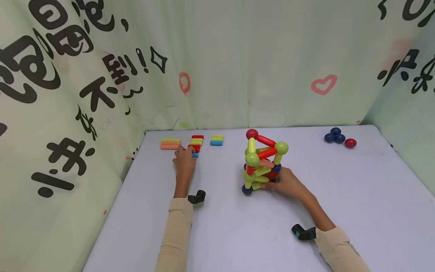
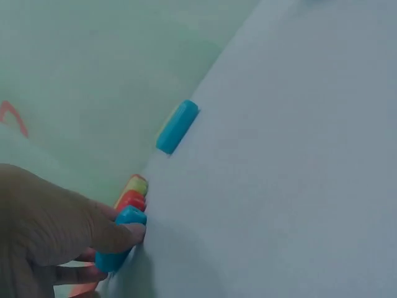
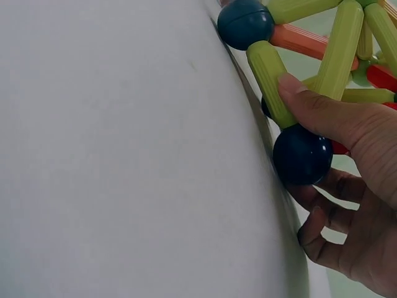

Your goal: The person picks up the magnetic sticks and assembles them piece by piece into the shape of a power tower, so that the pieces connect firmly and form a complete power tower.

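On the left, my left hand (image 1: 185, 160) reaches to a stack of coloured magnetic rods. Its thumb and fingers pinch a blue magnetic rod (image 2: 114, 257), best seen in the left wrist view, beside red and yellow-green rods (image 2: 131, 197). A tower of magnetic rods and balls (image 1: 267, 153) stands right of centre, with a red ball (image 1: 252, 133) at its top corner. My right hand (image 1: 287, 183) grips the tower's base. In the right wrist view, its thumb presses a yellow-green rod (image 3: 268, 74) and fingers curl under a dark blue ball (image 3: 303, 155).
Orange and yellow rods (image 1: 170, 146) lie at the table's far left. A yellow and blue pair of rods (image 1: 216, 140) lies nearer the middle. Several dark blue balls (image 1: 335, 135) and a red ball (image 1: 350, 143) sit at the far right. A printed curtain (image 1: 217, 75) hangs behind the table.
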`<action>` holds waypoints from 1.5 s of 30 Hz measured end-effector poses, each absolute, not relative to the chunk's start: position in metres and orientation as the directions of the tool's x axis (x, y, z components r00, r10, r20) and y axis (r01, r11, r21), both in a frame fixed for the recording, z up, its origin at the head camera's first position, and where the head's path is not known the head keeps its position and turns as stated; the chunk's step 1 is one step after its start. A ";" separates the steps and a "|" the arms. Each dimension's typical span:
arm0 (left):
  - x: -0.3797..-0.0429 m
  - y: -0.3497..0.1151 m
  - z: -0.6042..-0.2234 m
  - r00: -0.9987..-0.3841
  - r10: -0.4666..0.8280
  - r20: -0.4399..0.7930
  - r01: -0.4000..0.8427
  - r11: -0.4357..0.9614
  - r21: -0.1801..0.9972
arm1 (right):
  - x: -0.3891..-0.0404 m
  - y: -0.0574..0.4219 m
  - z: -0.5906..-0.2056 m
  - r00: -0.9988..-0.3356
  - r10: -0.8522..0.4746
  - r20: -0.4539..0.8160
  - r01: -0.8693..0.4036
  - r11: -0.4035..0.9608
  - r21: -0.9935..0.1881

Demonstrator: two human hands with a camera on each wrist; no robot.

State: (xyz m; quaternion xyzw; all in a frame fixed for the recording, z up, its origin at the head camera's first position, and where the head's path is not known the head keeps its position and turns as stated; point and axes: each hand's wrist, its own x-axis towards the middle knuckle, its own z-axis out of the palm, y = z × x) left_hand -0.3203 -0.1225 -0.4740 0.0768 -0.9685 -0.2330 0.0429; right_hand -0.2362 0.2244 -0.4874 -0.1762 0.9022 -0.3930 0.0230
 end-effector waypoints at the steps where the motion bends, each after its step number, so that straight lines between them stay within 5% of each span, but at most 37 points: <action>1: -0.320 -0.123 -0.476 -0.987 -0.154 0.055 -0.114 0.888 0.445 | -0.235 0.225 -0.488 -0.940 -0.326 0.099 -0.295 0.635 -0.713; 5: -0.318 -0.125 -0.480 -0.989 -0.114 0.097 -0.066 0.913 0.403 | -0.230 0.221 -0.489 -0.957 -0.270 0.108 -0.264 0.650 -0.713; 8: -0.315 -0.120 -0.474 -0.988 -0.078 0.132 0.006 0.839 0.544 | -0.227 0.217 -0.490 -0.970 -0.214 0.119 -0.234 0.667 -0.707; 13: -0.303 -0.091 -0.434 -0.976 0.035 0.217 0.215 0.346 0.913 | -0.225 0.207 -0.489 -0.981 -0.133 0.143 -0.195 0.700 -0.687; 16: -0.290 -0.068 -0.400 -0.952 0.117 0.283 0.294 0.090 0.951 | -0.228 0.202 -0.489 -0.984 -0.105 0.145 -0.176 0.706 -0.685; 19: -0.277 -0.050 -0.376 -0.921 0.183 0.342 0.346 -0.015 0.938 | -0.230 0.198 -0.489 -0.988 -0.093 0.127 -0.155 0.706 -0.691; 40: -0.273 -0.030 -0.369 -0.880 0.239 0.410 0.448 0.132 0.884 | -0.230 0.197 -0.486 -0.993 -0.082 0.089 -0.121 0.701 -0.703; 45: -0.292 -0.055 -0.393 -0.917 0.108 0.384 0.394 0.394 0.830 | -0.232 0.196 -0.487 -0.993 -0.069 0.094 -0.116 0.708 -0.696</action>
